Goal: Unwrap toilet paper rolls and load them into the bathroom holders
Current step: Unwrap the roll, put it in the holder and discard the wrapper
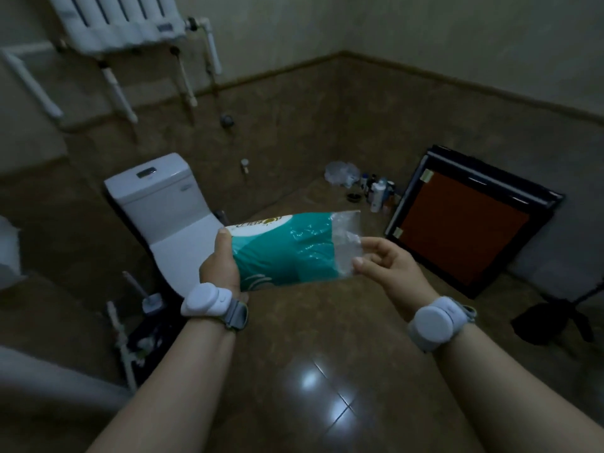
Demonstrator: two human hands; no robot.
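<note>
Floor (313, 380): I see glossy brown tile under both forearms, with a bright glare patch between them.
Wrist units: one white round unit on the left wrist (206, 300), another on the right wrist (436, 323).
Left hand (219, 263): I have it wrapped around the printed end of the toilet paper pack (284, 250), thumb up along its edge.
Right hand (389, 266): thumb and fingers pinch the clear plastic flap at the pack's other end.
Pack: in the air between the two hands, lying roughly level, teal-and-white wrapper on.
Toilet brush (152, 302): just left of the left wrist, low.
Toilet (170, 204): beyond the left hand, lid down.
Framed panel (470, 220): beyond the right hand, leaning on the wall.
Bottles (379, 191): beyond the pack, clustered on the floor.
Radiator (114, 24): farthest, high above the left hand.
</note>
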